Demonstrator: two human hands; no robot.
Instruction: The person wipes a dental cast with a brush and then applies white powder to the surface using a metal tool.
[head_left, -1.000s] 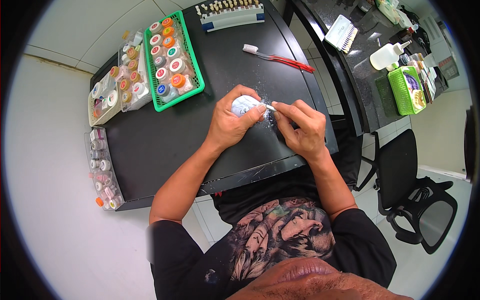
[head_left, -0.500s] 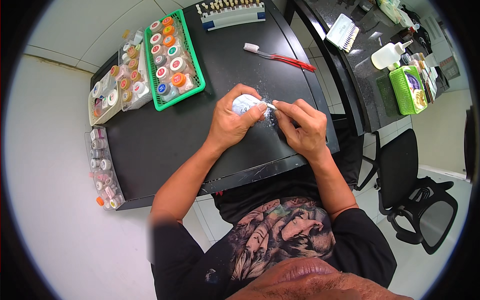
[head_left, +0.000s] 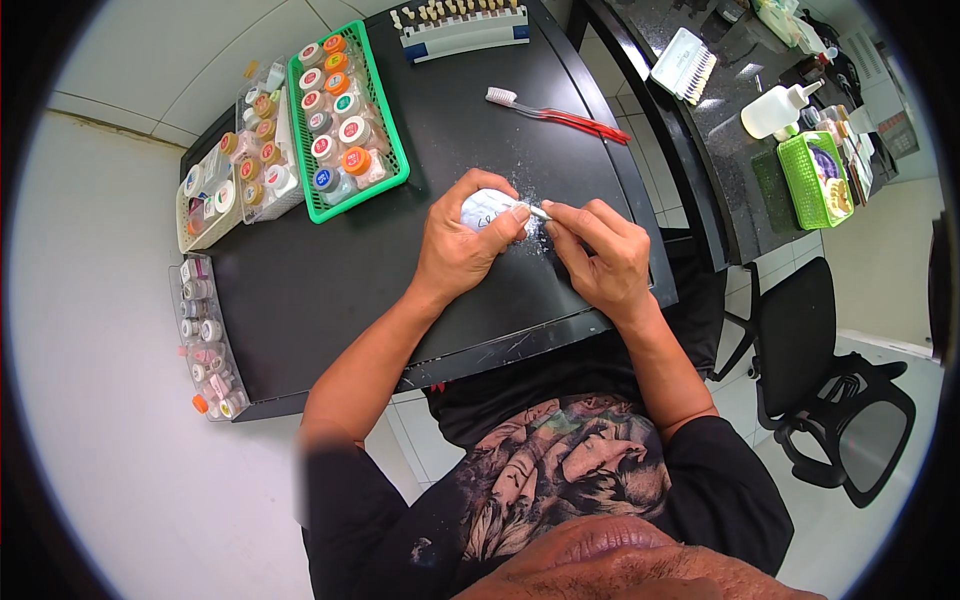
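Grasping a rounded, whitish, plaster-like piece marked with dark handwriting in the curled fingers of the left hand, with the thumb laid along its right side. Pinching a thin, pale, stick-like tool in the fingers of the right hand, with its tip at the piece's right side; too small to tell whether touching. Holding both over the right part of a matte black tabletop, beside a scatter of fine white powder and near the chipped front edge.

Beyond the hands, lying aslant, a red and clear toothbrush with white bristles; farther back, a white-and-blue holder lined with tooth-shaped tabs. Toward the left, a bright green plastic basket packed with lidded jars, then a cream plastic basket, and along the left edge a clear plastic tray of small pots.

Across a gap to the right, a glossy black counter carrying a white squeeze bottle with a nozzle and a lime-green plastic basket. Below that, a black mesh-backed office chair on pale floor tiles. At far left, a plain white wall.
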